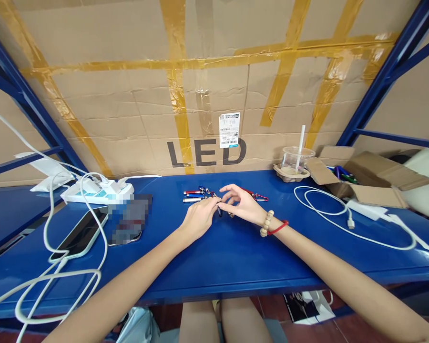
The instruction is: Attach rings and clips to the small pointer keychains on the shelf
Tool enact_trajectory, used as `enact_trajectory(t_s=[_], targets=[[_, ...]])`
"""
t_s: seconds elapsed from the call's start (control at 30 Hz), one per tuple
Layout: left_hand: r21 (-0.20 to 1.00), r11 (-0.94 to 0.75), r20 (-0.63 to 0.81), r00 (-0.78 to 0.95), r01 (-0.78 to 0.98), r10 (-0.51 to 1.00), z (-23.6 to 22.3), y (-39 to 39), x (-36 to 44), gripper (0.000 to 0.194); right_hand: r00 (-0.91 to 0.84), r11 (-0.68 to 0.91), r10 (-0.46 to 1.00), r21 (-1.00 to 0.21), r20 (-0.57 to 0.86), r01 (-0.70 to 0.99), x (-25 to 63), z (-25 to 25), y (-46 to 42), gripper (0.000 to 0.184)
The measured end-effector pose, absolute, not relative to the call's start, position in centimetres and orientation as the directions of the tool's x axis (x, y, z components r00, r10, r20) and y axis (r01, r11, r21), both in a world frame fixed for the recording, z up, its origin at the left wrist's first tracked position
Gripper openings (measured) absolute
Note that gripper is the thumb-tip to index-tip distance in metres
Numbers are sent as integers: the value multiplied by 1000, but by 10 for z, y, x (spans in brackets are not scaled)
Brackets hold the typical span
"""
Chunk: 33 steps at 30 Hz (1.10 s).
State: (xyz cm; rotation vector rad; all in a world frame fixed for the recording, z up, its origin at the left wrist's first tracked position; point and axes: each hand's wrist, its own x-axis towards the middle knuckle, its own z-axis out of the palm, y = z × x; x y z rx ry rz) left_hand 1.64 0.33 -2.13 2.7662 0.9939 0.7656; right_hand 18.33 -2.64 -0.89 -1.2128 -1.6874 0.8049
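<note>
My left hand (199,218) is closed, its fingertips pinched around a small dark thing (220,211) that mostly hides beneath them. Against those fingertips comes my right hand (242,206), with thumb and forefinger drawn together and the other fingers curved loosely. What the right fingers pinch is too small to make out. Just behind the left hand lie small pen-shaped keychain lights: a red one (193,192), a blue one (195,196) and a silver one (193,200), with metal clasps. More red keychain pieces (260,197) show beyond my right hand, partly covered by it.
At left, a white power strip (96,191) with looping white cables stands behind two phones, one (81,233) pale-edged, the other (130,221) blurred out. To the right are a plastic cup (293,159) with a straw, an open cardboard box (372,174) and a white cable (321,236).
</note>
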Motion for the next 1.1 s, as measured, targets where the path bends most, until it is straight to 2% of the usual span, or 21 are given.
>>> enact_trajectory(t_s=[0.1,0.37,0.63,0.93,1.1], targets=[[249,-805,440,678,538,589,-20,1,17,30,-198,327,942,-881,272,343,177,-9,-30,46],[246,-801,447,669,546,594,-21,3,17,31,-280,380,919,-810,277,447,172,-20,-27,41],[166,-804,431,692,571,579,-20,2,19,28,-319,352,920,-836,227,421,174,-23,-26,35],[201,-809,424,696,552,580,-18,0,19,26,-345,297,919,-911,192,285,171,-21,-28,33],[227,-829,415,719,511,557,-19,-2,20,26,-304,268,938,-905,168,329,172,-25,-24,27]])
